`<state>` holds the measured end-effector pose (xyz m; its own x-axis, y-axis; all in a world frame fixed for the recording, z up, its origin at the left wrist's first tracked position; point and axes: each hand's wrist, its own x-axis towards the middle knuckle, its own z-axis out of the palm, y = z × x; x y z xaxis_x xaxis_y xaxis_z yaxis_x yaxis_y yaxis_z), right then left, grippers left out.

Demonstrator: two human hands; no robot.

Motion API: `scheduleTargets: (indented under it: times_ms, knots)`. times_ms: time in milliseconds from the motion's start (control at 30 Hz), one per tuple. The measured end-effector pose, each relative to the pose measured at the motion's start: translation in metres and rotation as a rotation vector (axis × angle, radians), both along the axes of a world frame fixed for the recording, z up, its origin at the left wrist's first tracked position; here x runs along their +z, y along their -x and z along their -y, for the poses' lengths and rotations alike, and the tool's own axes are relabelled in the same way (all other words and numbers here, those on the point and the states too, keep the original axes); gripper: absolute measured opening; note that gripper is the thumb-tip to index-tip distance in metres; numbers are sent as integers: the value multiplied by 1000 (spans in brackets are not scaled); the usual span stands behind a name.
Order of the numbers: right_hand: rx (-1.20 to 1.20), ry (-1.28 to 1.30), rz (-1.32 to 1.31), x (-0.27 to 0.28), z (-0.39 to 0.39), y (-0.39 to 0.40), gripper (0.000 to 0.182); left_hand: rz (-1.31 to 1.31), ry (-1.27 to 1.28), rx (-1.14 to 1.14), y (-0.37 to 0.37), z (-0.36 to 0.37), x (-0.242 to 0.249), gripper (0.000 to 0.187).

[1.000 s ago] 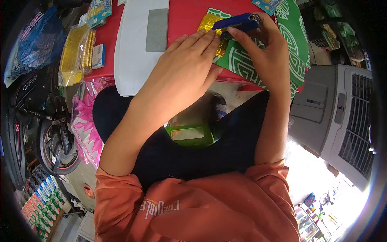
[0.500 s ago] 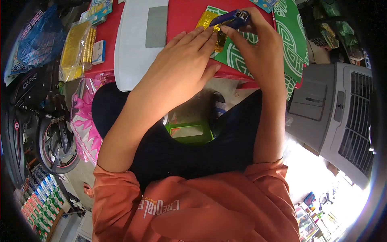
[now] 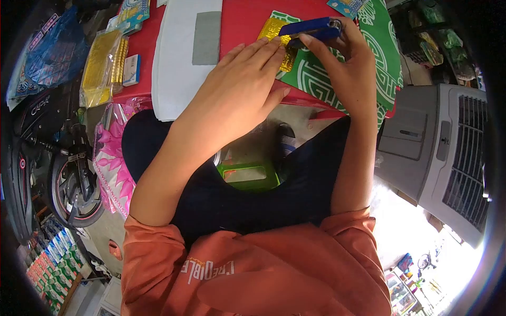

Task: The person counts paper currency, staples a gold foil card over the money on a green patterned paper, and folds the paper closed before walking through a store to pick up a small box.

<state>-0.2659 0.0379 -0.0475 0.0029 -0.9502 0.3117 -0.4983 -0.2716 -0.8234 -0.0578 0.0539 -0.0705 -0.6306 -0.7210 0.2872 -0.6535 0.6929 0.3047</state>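
My right hand (image 3: 345, 68) grips a blue stapler (image 3: 311, 28) and holds it over a gold foil sheet (image 3: 274, 30) that lies on a green patterned paper (image 3: 321, 79). My left hand (image 3: 240, 89) lies flat with its fingers spread, and its fingertips press on the gold sheet next to the stapler's jaw. Both sheets rest on a red table (image 3: 242, 21). Much of the gold sheet is hidden under my fingers.
A white sheet with a grey patch (image 3: 184, 52) lies to the left on the table. Bagged gold foil packs (image 3: 100, 66) sit at the table's left edge. A green box (image 3: 250, 176) is below between my knees. A grey air cooler (image 3: 437, 152) stands at the right, a motorbike (image 3: 47, 158) at the left.
The stapler dipped toward the gold sheet half a second ago and has since risen and levelled again. My left hand has stayed pressed on the sheet.
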Motion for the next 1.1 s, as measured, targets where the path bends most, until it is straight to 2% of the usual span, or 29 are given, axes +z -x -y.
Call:
scheduleTargets:
  times_ms: [333,533,633,733,833,933,967,1100]
  knots:
    - [-17,15,-120,0,-1,-3,27,38,-9,10,2,-2,5,54]
    - [-24,121,-268,2,1,-8,29,34,-27,11,3,-2,4,57]
    - [-88,50,-325,9,-1,-10,29,23,-17,6,3,-2,6,59]
    - [-2,111,-130,-15,7,8,34,13,25,8,6,-3,3,62]
    - [-54,67,304,-14,6,9,36,-4,48,14,11,-5,2,64]
    - [-215,115,123,-8,5,19,31,-7,40,15,12,-4,-1,66]
    - [-269,138,9,-8,7,22,36,-10,43,10,11,-3,-1,66]
    - [-339,190,-158,-9,9,24,36,4,88,-24,10,-5,1,69]
